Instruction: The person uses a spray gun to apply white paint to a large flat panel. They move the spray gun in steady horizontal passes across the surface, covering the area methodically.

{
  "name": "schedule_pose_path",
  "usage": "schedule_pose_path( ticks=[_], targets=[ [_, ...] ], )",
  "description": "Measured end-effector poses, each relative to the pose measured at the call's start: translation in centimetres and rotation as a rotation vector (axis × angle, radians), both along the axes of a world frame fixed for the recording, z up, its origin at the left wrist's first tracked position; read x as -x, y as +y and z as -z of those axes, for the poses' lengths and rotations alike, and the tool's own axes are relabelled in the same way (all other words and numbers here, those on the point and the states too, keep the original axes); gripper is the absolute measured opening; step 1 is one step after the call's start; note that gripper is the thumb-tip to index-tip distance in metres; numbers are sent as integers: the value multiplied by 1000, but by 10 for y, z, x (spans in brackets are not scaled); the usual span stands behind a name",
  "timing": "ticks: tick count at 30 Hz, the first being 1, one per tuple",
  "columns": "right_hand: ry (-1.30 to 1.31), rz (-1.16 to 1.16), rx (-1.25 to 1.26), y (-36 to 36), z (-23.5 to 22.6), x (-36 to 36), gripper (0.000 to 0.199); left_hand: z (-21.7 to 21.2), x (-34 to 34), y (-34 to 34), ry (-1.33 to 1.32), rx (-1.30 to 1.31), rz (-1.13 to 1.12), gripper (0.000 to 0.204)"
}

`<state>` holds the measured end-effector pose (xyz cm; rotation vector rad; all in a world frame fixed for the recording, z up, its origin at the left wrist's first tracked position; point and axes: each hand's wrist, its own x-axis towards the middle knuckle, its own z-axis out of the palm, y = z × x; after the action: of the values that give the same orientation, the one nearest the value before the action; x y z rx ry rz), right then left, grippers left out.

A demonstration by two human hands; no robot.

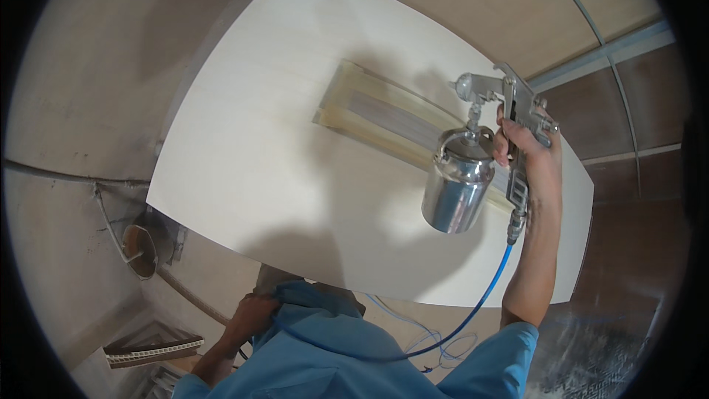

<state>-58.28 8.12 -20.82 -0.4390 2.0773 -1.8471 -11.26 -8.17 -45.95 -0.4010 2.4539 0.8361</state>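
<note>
My right hand (pixel 528 142) is wrapped round the handle of a metal spray gun (pixel 517 96), its fingers at the trigger. The nozzle points left over a large white panel (pixel 244 148). Under the gun hangs a shiny metal paint cup (pixel 458 191), upright or nearly so. A blue air hose (pixel 484 297) runs from the handle's base down across my front to my left hand (pixel 256 315). That hand is closed by my waist, where the hose reaches it; its fingers are partly hidden. A yellowish strip with a greyish middle (pixel 391 120) lies along the panel, partly covered by the cup.
To the lower left, a round brownish container (pixel 140 250) stands near a dark hose or pipe (pixel 192 295). A slatted grille-like piece (pixel 153 351) lies below it. Loose thin blue hose (pixel 447 347) coils on the floor. Brown wall panels with metal framing (pixel 609 50) rise at upper right.
</note>
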Motion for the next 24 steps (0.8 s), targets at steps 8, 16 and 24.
schedule_pose_path(
  ticks=[8,16,24],
  targets=[
    [58,-29,-2,-3,-7,4,19,7,4,5,36,-127,75,18],
    [49,55,-48,6,-3,12,19,3,8,-3,17,-8,90,19],
    [46,-63,5,-4,10,23,17,-16,-12,-7,-85,92,-17,19]
  ],
)
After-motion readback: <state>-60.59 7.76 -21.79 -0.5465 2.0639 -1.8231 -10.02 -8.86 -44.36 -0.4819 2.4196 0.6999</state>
